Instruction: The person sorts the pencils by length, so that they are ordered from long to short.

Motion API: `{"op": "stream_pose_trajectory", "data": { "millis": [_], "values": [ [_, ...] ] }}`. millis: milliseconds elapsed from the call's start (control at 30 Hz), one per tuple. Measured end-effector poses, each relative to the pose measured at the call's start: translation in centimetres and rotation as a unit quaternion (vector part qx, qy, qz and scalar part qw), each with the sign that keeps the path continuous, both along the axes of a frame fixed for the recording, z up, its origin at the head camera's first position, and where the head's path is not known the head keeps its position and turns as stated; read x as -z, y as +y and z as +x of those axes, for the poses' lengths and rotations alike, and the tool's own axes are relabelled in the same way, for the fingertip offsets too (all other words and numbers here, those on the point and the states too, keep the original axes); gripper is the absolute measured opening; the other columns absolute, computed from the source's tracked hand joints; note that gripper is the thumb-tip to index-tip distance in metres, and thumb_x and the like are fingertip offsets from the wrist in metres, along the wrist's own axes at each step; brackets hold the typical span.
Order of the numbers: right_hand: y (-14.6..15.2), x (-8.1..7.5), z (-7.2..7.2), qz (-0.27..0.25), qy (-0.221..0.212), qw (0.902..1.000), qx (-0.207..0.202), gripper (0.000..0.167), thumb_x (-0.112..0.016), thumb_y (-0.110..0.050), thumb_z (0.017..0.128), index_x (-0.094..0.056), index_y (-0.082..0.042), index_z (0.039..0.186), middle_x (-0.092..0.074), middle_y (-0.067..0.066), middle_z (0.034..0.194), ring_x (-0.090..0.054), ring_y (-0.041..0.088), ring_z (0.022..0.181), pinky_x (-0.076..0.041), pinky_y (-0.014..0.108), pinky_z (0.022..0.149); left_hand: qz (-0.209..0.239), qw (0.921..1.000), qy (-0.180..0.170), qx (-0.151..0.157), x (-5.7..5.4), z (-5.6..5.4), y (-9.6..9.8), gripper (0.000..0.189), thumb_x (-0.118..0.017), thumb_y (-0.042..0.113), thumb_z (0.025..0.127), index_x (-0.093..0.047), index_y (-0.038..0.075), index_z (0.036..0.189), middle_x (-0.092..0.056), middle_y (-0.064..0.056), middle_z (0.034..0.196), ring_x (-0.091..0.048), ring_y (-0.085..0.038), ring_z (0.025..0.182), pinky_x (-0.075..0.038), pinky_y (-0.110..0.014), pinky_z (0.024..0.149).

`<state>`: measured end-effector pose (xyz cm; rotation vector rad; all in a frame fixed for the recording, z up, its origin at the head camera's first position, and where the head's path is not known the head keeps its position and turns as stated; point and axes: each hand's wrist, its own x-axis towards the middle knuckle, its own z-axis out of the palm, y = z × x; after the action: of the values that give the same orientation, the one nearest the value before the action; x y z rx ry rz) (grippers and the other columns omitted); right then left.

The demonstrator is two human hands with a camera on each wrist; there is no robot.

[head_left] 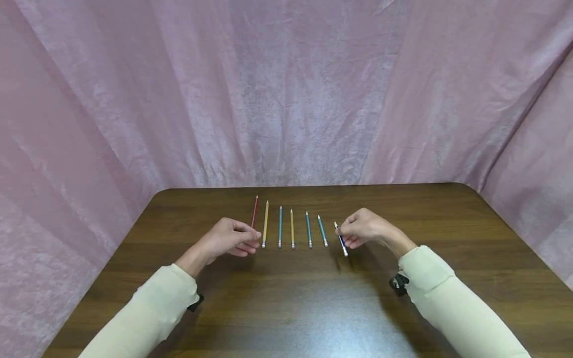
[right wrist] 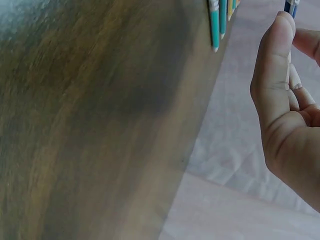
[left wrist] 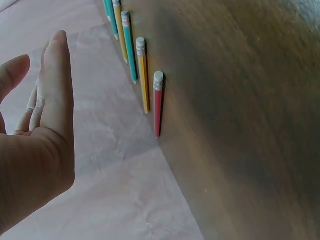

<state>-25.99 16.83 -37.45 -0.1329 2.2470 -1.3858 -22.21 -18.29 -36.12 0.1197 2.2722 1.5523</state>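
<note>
My right hand (head_left: 364,229) pinches a dark blue pencil (head_left: 342,242) between thumb and fingertips, at the right end of a row; its white eraser end points toward me. In the right wrist view only a bit of that pencil (right wrist: 291,7) shows past the thumb. My left hand (head_left: 229,239) hovers at the row's left end, beside the red pencil (head_left: 254,213), whose lower part it hides in the head view. In the left wrist view the thumb and fingers stand apart, with nothing between them, and the red pencil (left wrist: 158,111) lies on the table.
Between the hands lie a yellow pencil (head_left: 265,223), a teal pencil (head_left: 280,226), a shorter yellow pencil (head_left: 292,228) and two more teal pencils, one left (head_left: 309,229) and one right (head_left: 322,230). The brown wooden table (head_left: 286,303) ends at a pink curtain (head_left: 309,99).
</note>
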Motion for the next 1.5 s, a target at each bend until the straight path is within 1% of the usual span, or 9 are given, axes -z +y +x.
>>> {"op": "stream_pose_trajectory", "data": {
  "millis": [167, 367, 433, 633, 867, 1133, 1267, 1500],
  "values": [
    [-0.2, 0.9, -0.9, -0.005, 0.008, 0.9999, 0.007, 0.019, -0.064, -0.005, 0.091, -0.066, 0.014, 0.095, -0.064, 0.006, 0.067, -0.062, 0.011, 0.059, -0.06, 0.024, 0.059, 0.006, 1.0, 0.004, 0.001, 0.2, 0.2, 0.0, 0.025, -0.063, 0.01, 0.095, -0.069, -0.009, 0.109, -0.074, -0.02, 0.094, -0.073, -0.02, 0.078, -0.063, -0.034, 0.072],
    [-0.6, 1.3, -2.0, 0.006, 0.017, 0.9998, 0.009, 0.017, -0.064, -0.006, 0.091, -0.067, 0.011, 0.091, -0.064, 0.005, 0.065, -0.062, 0.01, 0.058, -0.06, 0.025, 0.06, 0.002, 1.0, 0.002, 0.004, 0.1, 0.3, 0.0, 0.028, -0.063, 0.012, 0.096, -0.068, -0.01, 0.112, -0.073, -0.02, 0.096, -0.072, -0.019, 0.078, -0.063, -0.039, 0.075],
    [-0.7, 1.3, -2.4, 0.013, 0.02, 0.9997, 0.011, 0.016, -0.064, -0.006, 0.091, -0.067, 0.009, 0.088, -0.064, 0.004, 0.064, -0.062, 0.01, 0.058, -0.06, 0.025, 0.059, 0.003, 1.0, 0.003, 0.004, 0.1, 0.3, 0.0, 0.028, -0.063, 0.012, 0.096, -0.068, -0.01, 0.113, -0.074, -0.019, 0.095, -0.072, -0.019, 0.078, -0.063, -0.039, 0.075],
    [-0.9, 1.7, -3.5, 0.015, 0.008, 0.9996, 0.024, 0.013, -0.064, -0.006, 0.092, -0.066, 0.005, 0.084, -0.062, 0.003, 0.063, -0.061, 0.009, 0.056, -0.059, 0.023, 0.057, 0.006, 1.0, 0.002, 0.004, 0.1, 0.3, -0.1, 0.027, -0.063, 0.012, 0.096, -0.068, -0.009, 0.113, -0.073, -0.02, 0.097, -0.073, -0.02, 0.078, -0.063, -0.037, 0.074],
    [-1.1, 2.2, -4.0, 0.04, 0.004, 0.9987, 0.032, 0.014, -0.065, -0.005, 0.092, -0.065, 0.004, 0.081, -0.061, 0.004, 0.062, -0.06, 0.009, 0.054, -0.058, 0.022, 0.055, 0.005, 1.0, 0.002, 0.003, 0.3, 0.4, -0.2, 0.028, -0.063, 0.012, 0.096, -0.068, -0.009, 0.114, -0.074, -0.02, 0.096, -0.073, -0.02, 0.079, -0.062, -0.04, 0.077],
    [-1.0, 2.8, -4.5, 0.057, -0.005, 0.9972, 0.047, 0.013, -0.065, -0.004, 0.093, -0.065, 0.003, 0.081, -0.06, 0.003, 0.062, -0.059, 0.008, 0.053, -0.057, 0.021, 0.053, 0.014, 0.9999, 0.0, 0.0, 0.6, 0.3, -0.6, 0.033, -0.065, 0.014, 0.096, -0.065, -0.011, 0.117, -0.072, -0.024, 0.1, -0.073, -0.022, 0.081, -0.062, -0.036, 0.075],
    [-1.1, 3.0, -4.6, 0.066, 0.0, 0.9966, 0.049, 0.013, -0.065, -0.003, 0.093, -0.065, 0.004, 0.082, -0.06, 0.003, 0.062, -0.059, 0.007, 0.052, -0.057, 0.021, 0.052, 0.017, 0.9998, 0.001, 0.0, 0.8, 0.3, -0.9, 0.033, -0.064, 0.014, 0.096, -0.065, -0.012, 0.117, -0.072, -0.024, 0.1, -0.073, -0.021, 0.081, -0.062, -0.034, 0.074],
    [-1.9, 3.1, -4.6, 0.098, 0.025, 0.9936, 0.049, 0.012, -0.066, -0.004, 0.093, -0.066, 0.005, 0.084, -0.062, 0.004, 0.062, -0.059, 0.007, 0.051, -0.058, 0.021, 0.051, 0.016, 0.9998, -0.001, -0.005, 0.9, 0.4, -1.2, 0.033, -0.064, 0.013, 0.096, -0.065, -0.012, 0.117, -0.074, -0.019, 0.095, -0.073, -0.021, 0.081, -0.062, -0.034, 0.074]
  ]
}}
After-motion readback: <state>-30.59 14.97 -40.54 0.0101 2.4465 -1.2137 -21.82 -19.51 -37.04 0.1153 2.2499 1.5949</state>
